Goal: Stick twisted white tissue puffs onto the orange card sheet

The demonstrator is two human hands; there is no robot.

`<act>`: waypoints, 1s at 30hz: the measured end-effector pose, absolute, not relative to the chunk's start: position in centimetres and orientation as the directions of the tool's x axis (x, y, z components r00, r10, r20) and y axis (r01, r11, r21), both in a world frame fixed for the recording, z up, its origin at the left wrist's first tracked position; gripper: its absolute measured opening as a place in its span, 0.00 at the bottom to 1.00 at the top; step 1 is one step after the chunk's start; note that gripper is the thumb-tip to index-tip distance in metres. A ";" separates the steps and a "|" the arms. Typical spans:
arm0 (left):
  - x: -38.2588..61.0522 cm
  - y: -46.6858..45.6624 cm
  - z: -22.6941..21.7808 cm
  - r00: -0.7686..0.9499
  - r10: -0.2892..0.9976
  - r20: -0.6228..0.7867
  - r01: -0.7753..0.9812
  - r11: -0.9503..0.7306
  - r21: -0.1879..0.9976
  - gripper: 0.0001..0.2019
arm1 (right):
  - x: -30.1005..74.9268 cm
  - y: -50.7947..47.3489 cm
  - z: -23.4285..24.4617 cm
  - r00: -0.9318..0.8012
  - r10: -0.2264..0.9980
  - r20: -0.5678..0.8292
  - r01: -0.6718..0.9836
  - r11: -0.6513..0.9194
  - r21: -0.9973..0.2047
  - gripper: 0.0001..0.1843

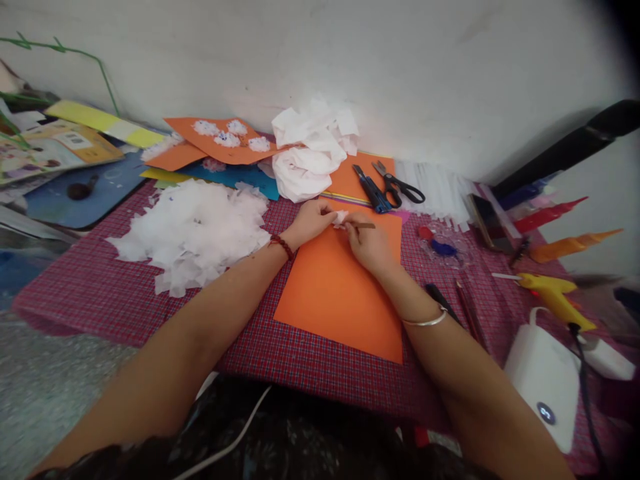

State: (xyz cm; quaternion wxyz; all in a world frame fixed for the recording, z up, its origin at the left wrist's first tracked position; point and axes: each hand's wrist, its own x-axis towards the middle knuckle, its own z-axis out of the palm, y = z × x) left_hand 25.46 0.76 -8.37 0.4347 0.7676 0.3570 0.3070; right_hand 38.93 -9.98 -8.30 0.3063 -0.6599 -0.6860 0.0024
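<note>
My left hand (314, 223) is closed, pinching a small scrunched piece of white tissue paper (341, 218) between its fingertips. My right hand (369, 244) meets it there, closed around a thin brown stick (365, 225) whose end sticks out to the right. Whether the right fingertips also grip the tissue I cannot make out. Both hands are over the upper part of an orange sheet of paper (340, 287). Left of my left wrist lies a large heap of cut white tissue pieces (200, 223).
Scissors (397, 183) and a blue cutter (373, 190) lie beyond the hands. Crumpled white tissue (310, 150) and an orange sheet with white tufts (230, 143) rest by the wall. At right are a yellow glue gun (555, 293), a white power bank (543, 380) and coloured cones (575, 245).
</note>
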 end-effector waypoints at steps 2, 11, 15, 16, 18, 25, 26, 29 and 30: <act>25.4 0.8 -8.3 0.559 0.813 0.164 0.284 -0.373 0.883 0.07 | 38.6 -10.3 -8.0 0.011 0.916 0.402 0.933 0.135 -0.332 0.13; 25.4 0.4 -8.4 0.550 0.824 0.134 0.259 -0.322 0.911 0.07 | 40.2 -9.0 -8.8 0.569 0.782 0.254 0.202 0.166 -0.965 0.12; 25.2 0.6 -7.5 0.544 0.839 0.004 0.159 -0.108 0.981 0.07 | 40.7 -8.4 -8.9 0.602 0.797 0.044 -0.069 0.106 -0.992 0.11; 25.0 0.9 -6.8 0.546 0.837 -0.043 0.102 -0.015 0.995 0.07 | 40.6 -8.4 -8.9 0.589 0.807 0.037 -0.074 0.100 -0.992 0.11; 24.1 1.9 -4.8 0.538 0.836 -0.108 -0.019 0.140 0.990 0.07 | 40.5 -8.5 -8.8 0.567 0.823 0.040 -0.071 0.097 -0.993 0.10; 17.3 2.8 0.9 0.625 0.781 -0.023 0.287 -0.202 0.936 0.04 | 40.8 -8.4 -9.4 0.549 0.830 0.102 -0.046 0.152 -0.987 0.14; 16.0 2.0 0.9 0.662 0.749 -0.032 0.367 -0.287 0.885 0.04 | 40.8 -8.3 -9.6 0.549 0.829 0.108 -0.045 0.158 -0.986 0.14; 12.7 -0.9 -0.4 0.743 0.665 -0.069 0.531 -0.525 0.665 0.02 | 40.8 -8.0 -10.0 0.541 0.829 0.142 -0.019 0.181 -0.983 0.15; 11.8 -1.7 -1.0 0.763 0.642 -0.073 0.555 -0.593 0.584 0.05 | 40.8 -7.9 -10.1 0.536 0.830 0.155 -0.005 0.187 -0.982 0.16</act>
